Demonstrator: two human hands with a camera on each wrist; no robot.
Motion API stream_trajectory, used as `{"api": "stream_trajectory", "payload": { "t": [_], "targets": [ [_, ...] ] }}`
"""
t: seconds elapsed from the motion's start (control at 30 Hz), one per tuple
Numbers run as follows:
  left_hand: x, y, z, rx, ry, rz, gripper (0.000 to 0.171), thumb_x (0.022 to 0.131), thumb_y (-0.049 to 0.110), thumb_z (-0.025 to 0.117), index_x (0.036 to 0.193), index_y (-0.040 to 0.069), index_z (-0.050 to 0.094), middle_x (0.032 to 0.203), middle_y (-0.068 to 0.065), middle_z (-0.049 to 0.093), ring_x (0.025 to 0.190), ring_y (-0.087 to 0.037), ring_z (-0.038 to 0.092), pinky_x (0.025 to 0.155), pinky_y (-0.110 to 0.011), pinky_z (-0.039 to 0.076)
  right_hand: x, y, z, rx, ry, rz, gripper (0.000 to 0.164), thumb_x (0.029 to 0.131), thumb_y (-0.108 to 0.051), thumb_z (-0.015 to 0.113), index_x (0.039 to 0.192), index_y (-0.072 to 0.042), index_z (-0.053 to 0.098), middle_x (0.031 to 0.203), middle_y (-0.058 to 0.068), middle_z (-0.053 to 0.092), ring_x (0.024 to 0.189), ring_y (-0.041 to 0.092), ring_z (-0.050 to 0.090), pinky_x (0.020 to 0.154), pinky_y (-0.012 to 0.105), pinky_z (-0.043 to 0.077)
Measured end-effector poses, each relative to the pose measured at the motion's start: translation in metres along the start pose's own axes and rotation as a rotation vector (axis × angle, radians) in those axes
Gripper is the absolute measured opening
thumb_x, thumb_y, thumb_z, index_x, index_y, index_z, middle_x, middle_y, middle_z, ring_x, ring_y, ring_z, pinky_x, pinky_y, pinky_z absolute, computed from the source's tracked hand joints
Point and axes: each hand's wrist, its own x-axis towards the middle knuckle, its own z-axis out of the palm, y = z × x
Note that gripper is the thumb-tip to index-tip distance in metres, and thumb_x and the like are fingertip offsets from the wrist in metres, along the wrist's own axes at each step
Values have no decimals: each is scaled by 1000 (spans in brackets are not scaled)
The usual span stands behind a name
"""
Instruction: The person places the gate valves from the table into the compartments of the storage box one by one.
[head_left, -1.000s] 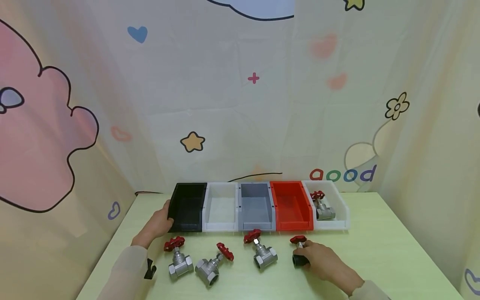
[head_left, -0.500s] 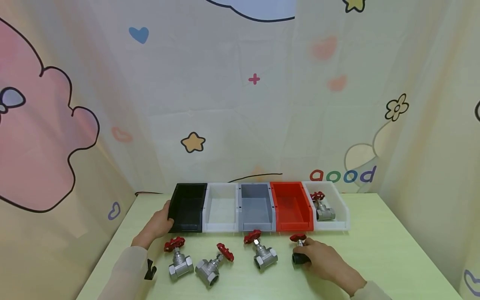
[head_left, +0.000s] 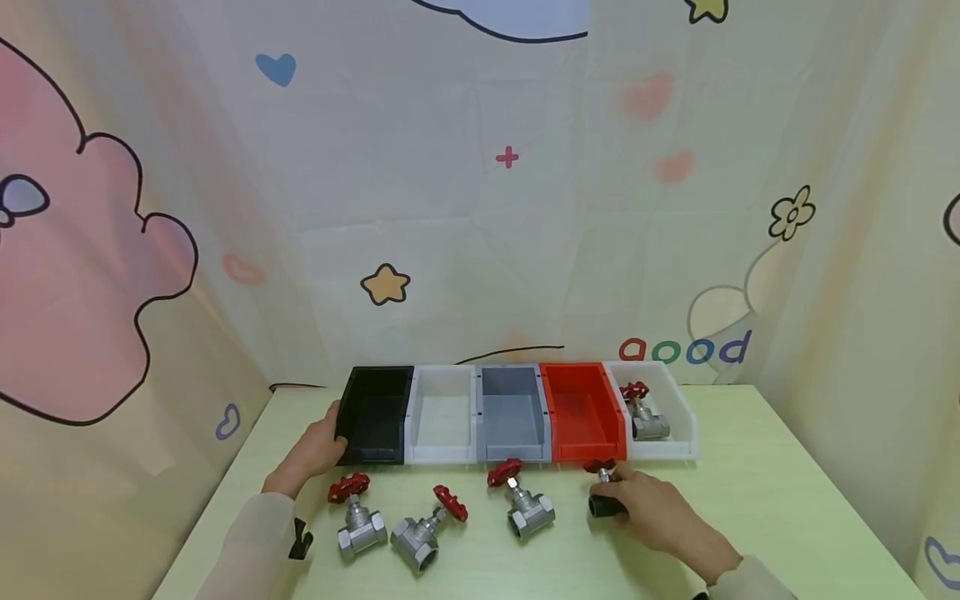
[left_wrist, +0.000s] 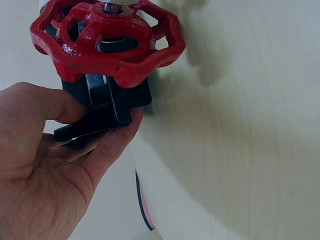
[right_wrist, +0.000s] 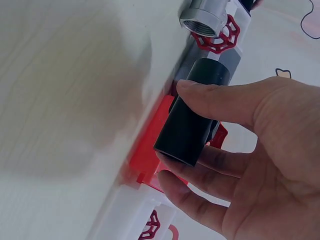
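My left hand (head_left: 318, 446) grips the left edge of the black bin (head_left: 377, 452), thumb and fingers pinching its wall in the left wrist view. My right hand (head_left: 654, 510) holds a valve with a black pipe-like body (right_wrist: 186, 131) and a red handwheel (head_left: 599, 466), just in front of the red bin (head_left: 587, 450). In the right wrist view the thumb lies over the black body, with fingers beneath. Several silver valves with red handwheels lie on the table: one far left (head_left: 362, 532), one beside it (head_left: 417, 540), one near the middle (head_left: 531, 512).
Right of the black bin stand a white bin (head_left: 441, 453), a grey bin (head_left: 514, 452), the red one and another white bin (head_left: 678, 451), joined in a row. That last bin contains a silver valve (head_left: 649, 425). A printed curtain (head_left: 450, 208) hangs behind the table (head_left: 780, 500).
My right hand has shifted slightly forward and right with the black-bodied valve, bringing its handwheel closer to the bins. My left hand stays on the black bin.
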Motion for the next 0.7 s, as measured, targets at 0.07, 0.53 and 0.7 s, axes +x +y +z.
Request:
{"api": "stream_trajectory", "payload": {
  "t": [0.07,0.53,0.7],
  "targets": [
    [-1,0,0,-3,0,-1,72,94,7,48,151,-12,10,139,-39,45,98,-33,54,89,-50,48,-1,0,-2,-1,11,-7,37,76,-7,81,110,-21,74,103,5,62,88,20,56,78,47,57],
    [-1,0,1,-5,2,1,72,93,6,48,151,-13,9,137,-39,47,96,-34,54,83,-46,47,3,-1,-27,-51,66,-26,41,77,-8,81,115,-21,73,105,4,64,90,18,58,77,39,57],
    [0,0,0,-5,1,1,72,94,6,48,151,-12,9,137,-39,47,96,-34,54,83,-46,47,4,0,-38,-46,83,-46,37,77,-6,80,111,-19,73,99,4,62,88,18,57,77,38,58]
  ]
}}
